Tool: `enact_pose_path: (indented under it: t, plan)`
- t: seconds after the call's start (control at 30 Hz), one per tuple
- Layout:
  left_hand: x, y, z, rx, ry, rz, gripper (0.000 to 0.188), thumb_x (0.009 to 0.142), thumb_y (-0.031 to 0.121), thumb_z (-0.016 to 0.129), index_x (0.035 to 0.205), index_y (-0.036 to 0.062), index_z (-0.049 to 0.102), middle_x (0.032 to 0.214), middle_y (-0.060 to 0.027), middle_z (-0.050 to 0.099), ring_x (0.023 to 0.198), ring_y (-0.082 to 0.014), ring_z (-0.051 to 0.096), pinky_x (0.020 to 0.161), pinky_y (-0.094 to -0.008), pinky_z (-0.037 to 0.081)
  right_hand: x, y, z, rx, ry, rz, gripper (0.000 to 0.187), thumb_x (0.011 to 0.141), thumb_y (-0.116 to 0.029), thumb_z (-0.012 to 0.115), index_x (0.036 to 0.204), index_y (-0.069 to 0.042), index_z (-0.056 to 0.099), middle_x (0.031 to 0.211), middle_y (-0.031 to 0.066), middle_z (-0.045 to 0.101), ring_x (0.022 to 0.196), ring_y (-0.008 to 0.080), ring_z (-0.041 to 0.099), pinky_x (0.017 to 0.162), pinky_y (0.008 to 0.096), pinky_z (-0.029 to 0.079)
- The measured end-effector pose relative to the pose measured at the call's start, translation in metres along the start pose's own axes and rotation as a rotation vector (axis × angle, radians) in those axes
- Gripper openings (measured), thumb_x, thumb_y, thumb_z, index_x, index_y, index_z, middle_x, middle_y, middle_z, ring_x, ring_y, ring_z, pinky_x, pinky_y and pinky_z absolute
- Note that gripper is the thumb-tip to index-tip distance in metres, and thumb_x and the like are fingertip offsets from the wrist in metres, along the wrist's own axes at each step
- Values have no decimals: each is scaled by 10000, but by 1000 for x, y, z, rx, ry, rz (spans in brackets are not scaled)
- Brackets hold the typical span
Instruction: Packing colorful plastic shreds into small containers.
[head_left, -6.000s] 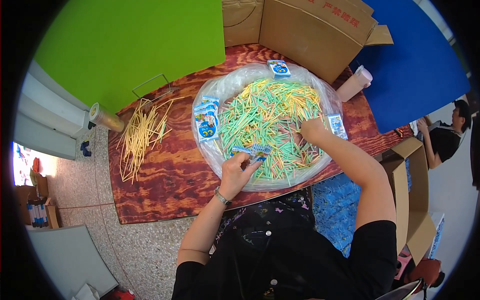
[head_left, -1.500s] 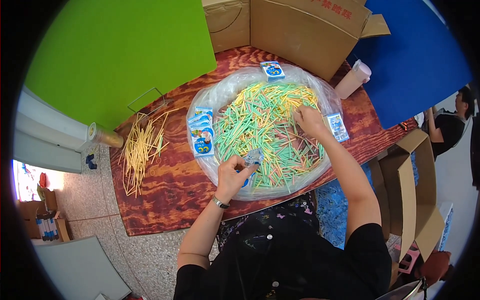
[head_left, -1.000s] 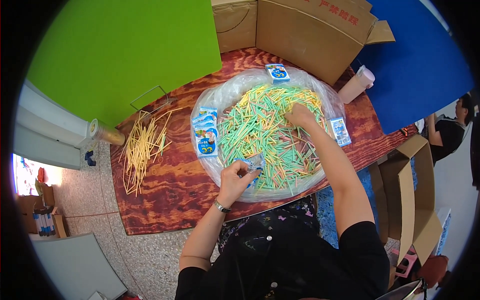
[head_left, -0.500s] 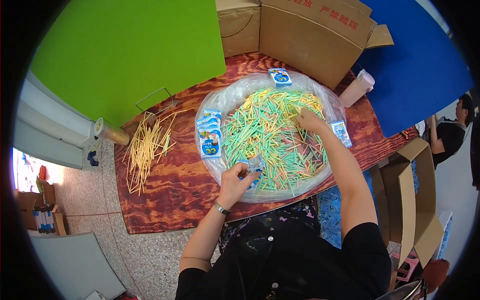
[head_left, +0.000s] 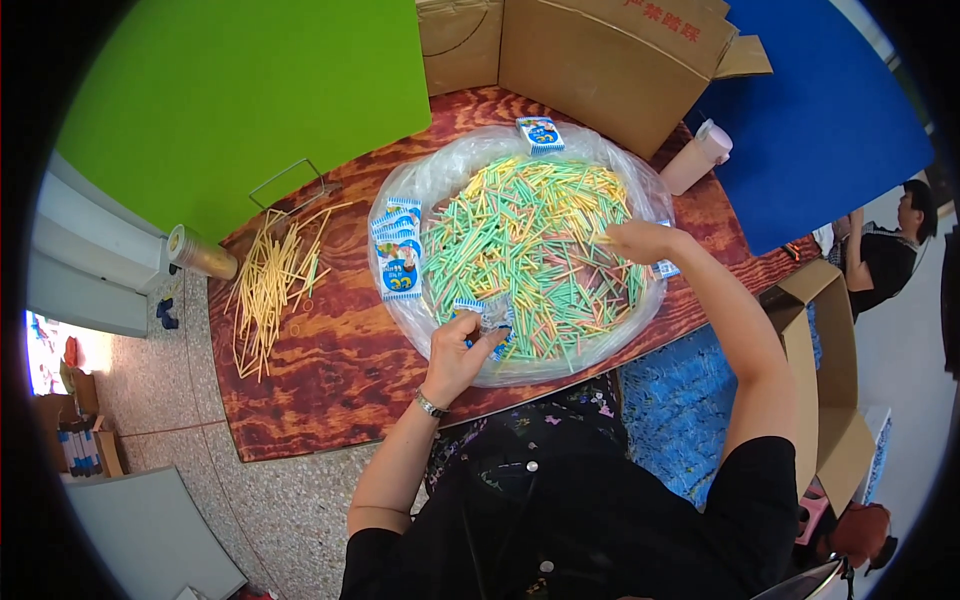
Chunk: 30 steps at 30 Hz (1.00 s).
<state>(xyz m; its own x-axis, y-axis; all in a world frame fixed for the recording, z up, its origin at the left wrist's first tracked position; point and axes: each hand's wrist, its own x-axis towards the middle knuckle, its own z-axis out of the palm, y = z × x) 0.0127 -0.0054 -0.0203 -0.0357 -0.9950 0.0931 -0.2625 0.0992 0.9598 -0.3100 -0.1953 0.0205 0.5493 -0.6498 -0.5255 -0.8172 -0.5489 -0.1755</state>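
Flimsy packet in one hand, a slippery-looking heap by the other

So the left hand [head_left: 455,360] is closed in a thumb-and-finger pinch on a small packet [head_left: 496,313], which sits just past its fingertips at the near edge of the loose sticks [head_left: 520,235]. My worry: squeeze that film too hard and it could crumple or tear, pinch too lightly and it could slip into the pile.

The right hand [head_left: 640,241] has its fingers bunched low at the sticks, across the heap from the left one. Can't honestly tell from up here whether it's got any. Dragging through that tangle could snap thin ones or flick some over the plastic sheet [head_left: 430,168] around them. There's also a flat packet [head_left: 666,268] just under the right wrist that a sleepy forearm could knock.

Looks-wise, the pinched packet is see-through and wrinkly with blue-and-white striping. The sticks are skinny, straight, pastel green, yellow and pink, lying every which way.
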Motion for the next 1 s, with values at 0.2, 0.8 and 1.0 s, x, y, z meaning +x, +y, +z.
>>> enact_pose_path:
  t: [0.2, 0.8, 1.0]
  plan:
    - [-3, 3, 3, 76, -59, 45, 172, 805, 121, 728, 908, -5, 671, 691, -28, 572, 607, -89, 505, 554, -255, 394, 28, -32, 39, -348, -161, 194, 266, 877, -208, 520, 951, -55, 724, 989, 158, 701, 921, 312, 681, 778, 424, 535]
    - [-1, 6, -7, 198, 144, 196, 199, 770, -5, 618, 969, -16, 633, 857, -155, 629, 765, -304, 636, 669, -353, 493, -23, -85, -47, -81, -101, 24, 238, 934, -174, 498, 1098, -3, 524, 851, 219, 658, 849, 368, 667, 692, 470, 513]
    - [4, 20, -4, 189, 159, 236, 178, 773, -12, 610, 951, -27, 623, 834, -160, 620, 744, -310, 630, 654, -344, 479, -31, -97, -44, 388, 63, -265, 320, 984, -233, 489, 1213, -12, 454, 739, 166, 591, 678, 295, 606, 635, 396, 481]
